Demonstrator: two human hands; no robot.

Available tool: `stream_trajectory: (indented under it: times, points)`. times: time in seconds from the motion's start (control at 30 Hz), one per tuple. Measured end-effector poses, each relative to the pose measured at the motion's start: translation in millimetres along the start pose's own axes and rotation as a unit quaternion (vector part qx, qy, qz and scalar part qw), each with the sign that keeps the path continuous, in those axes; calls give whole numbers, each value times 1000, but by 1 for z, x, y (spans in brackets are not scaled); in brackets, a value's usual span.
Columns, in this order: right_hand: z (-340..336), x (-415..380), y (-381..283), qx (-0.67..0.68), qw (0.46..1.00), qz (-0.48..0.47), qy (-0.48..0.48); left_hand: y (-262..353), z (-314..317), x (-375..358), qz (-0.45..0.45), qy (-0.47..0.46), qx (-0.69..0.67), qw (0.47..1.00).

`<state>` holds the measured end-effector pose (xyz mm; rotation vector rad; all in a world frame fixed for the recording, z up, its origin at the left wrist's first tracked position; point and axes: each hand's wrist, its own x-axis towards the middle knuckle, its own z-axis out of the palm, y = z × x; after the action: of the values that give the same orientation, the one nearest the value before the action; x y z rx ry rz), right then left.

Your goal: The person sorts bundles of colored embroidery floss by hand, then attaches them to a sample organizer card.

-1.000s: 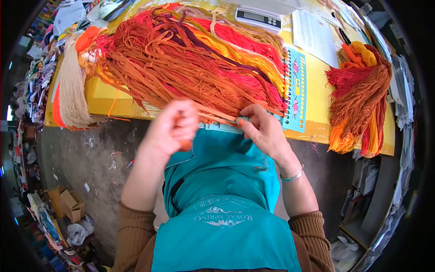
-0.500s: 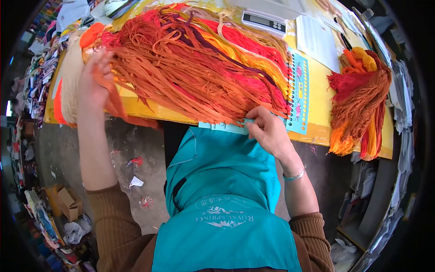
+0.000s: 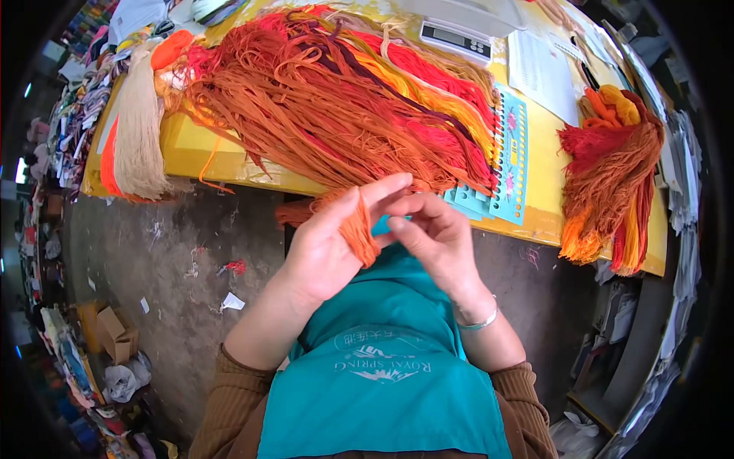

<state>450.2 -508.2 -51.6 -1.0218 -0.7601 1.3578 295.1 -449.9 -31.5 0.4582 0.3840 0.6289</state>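
Observation:
A hank of orange thread (image 3: 359,233) hangs over the thumb side of my left hand (image 3: 315,258), gripped near the table's front edge. Close beside it, my right hand (image 3: 443,249) has its fingers curled and the thumb bent in toward the fingertips; whatever they pinch is too small to make out. Just beyond both hands spreads a thick layer of rust-orange threads (image 3: 306,115), with red, yellow and dark purple strands along its far side. Punched turquoise cards (image 3: 514,164) lie under the strands' right ends.
Cream thread (image 3: 139,130) drapes over the table's left edge. A digital scale (image 3: 456,40) and printed paper (image 3: 539,73) lie at the back. Mixed hanks (image 3: 612,180) hang over the right corner. A cardboard box (image 3: 116,335) and scraps are on the floor.
My left hand has come from the table's left end to the middle, bringing the orange thread. My right hand has drawn back from the cards toward my body, beside the left.

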Motion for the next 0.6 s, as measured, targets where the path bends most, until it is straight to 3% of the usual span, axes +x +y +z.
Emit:
stream_trajectory:
  times: [0.1,0.33,0.47,0.57,0.6]
  points:
    - [5,-2,7,-47,998,29,-6,-19,-9,6,44,-11,82,996]
    - [-2,-6,19,189,979,65,43,-22,-19,4,50,20,80,995]
    - [-6,-8,20,204,975,76,51,-18,-22,3,52,-6,34,998]
    - [-1,-8,21,138,987,54,58,-27,-16,6,126,108,84,982]
    - [0,-8,21,138,987,54,58,-27,-18,5,127,109,84,982]
